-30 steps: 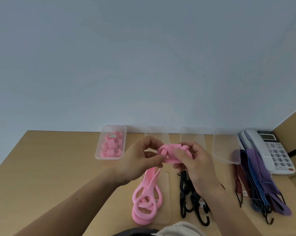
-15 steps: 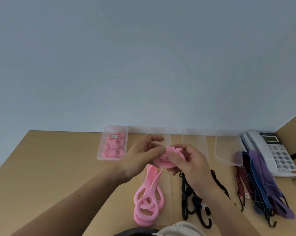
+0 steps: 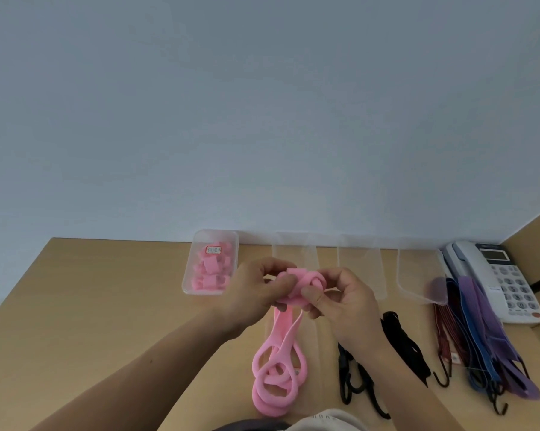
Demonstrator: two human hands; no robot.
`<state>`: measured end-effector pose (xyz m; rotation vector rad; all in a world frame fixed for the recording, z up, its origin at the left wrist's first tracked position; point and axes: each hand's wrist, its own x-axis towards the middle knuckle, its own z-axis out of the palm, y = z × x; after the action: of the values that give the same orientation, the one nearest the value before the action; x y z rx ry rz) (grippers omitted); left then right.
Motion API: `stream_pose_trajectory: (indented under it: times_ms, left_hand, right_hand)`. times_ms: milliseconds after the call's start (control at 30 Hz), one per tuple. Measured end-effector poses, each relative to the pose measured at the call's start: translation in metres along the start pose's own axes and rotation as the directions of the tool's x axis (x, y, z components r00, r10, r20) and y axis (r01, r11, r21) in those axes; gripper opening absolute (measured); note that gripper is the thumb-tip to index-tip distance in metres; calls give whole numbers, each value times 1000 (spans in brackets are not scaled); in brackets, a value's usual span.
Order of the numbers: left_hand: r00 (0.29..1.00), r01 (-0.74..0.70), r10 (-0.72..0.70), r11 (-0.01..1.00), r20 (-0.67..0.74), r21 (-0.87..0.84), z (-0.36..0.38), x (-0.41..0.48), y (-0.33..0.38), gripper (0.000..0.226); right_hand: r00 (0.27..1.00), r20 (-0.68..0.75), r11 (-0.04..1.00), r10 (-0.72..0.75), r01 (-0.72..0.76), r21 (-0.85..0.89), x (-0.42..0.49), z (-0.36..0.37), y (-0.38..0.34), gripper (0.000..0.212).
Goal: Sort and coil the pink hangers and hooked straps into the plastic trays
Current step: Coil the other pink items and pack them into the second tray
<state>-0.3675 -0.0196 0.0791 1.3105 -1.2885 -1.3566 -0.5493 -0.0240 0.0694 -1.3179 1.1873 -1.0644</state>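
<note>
Loose pink soft loop hangers (image 3: 279, 377) are lying near on the table, long axis running near to far, loops nearest. Above them, the left hand (image 3: 256, 293) and right hand (image 3: 346, 303) are pinching a coiled pink hanger (image 3: 300, 287) with curled fingers, its length lying left to right. A clear plastic tray (image 3: 188, 284) far left is holding pink coils.

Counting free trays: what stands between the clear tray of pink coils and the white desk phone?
Three clear rectangular plastic trays stand side by side there, seen in the head view.
</note>
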Motion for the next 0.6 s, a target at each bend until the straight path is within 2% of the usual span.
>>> stream_pose_trajectory:
  times_ms: [100, 167, 267, 333, 467, 600]
  left_hand:
    - [1000, 14, -14, 1000, -2, -3, -6, 0, -5, 29]
    - [999, 35, -35, 999, 2, -9, -12, 2, -10, 27]
    - [995, 90, -88, 995, 48, -43, -25, 6, -16, 16]
    - [987, 129, -123, 990, 107, -49, -32, 8, -18, 16]
    - [968, 189, -170, 978, 186, -88, -39, 17, -23, 20]
    - [952, 249, -221, 962, 213, -114, -36, 29, -32, 21]
  right_hand:
    - [1000, -14, 997, 13, -14, -75, 1, 8, 3, 26]
    - [1000, 1, 983, 3, -2, -182, 2, 12, 4, 30]
    - [994, 101, 944, -39, 70, -322, 2, 18, 5, 56]
    - [981, 176, 901, -80, 147, -408, 3, 23, 6, 63]
    - [957, 243, 790, -156, 268, -551, 8, 28, 11, 57]
    - [935, 277, 633, -219, 353, -689, 13, 26, 20, 46]
